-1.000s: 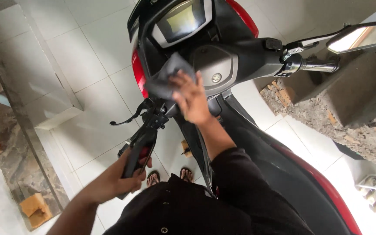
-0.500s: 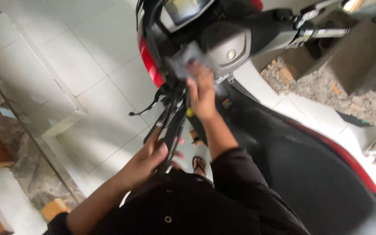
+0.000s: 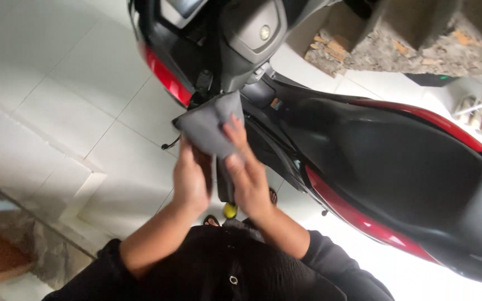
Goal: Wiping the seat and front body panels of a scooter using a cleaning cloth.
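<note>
Both hands, left hand [image 3: 192, 177] and right hand [image 3: 246, 174], close on the grey cloth [image 3: 208, 127] over the scooter [image 3: 397, 161] handlebar grip, mid-wipe, likely calling for rubbing along the grip.

Grey cloth [image 3: 208, 127]; black-and-red scooter [image 3: 397, 167]; white tiled floor [image 3: 68, 95]; black sleeves [image 3: 330, 267].

both forearms bare, sleeves pushed up near the elbows, reaching forward and close together. left hand [image 3: 192, 177] shows its back to the camera, fingers curled under. right hand [image 3: 246, 170] just beside it, fingers stretched forward and pressed flat, wrist bent slightly.
</note>
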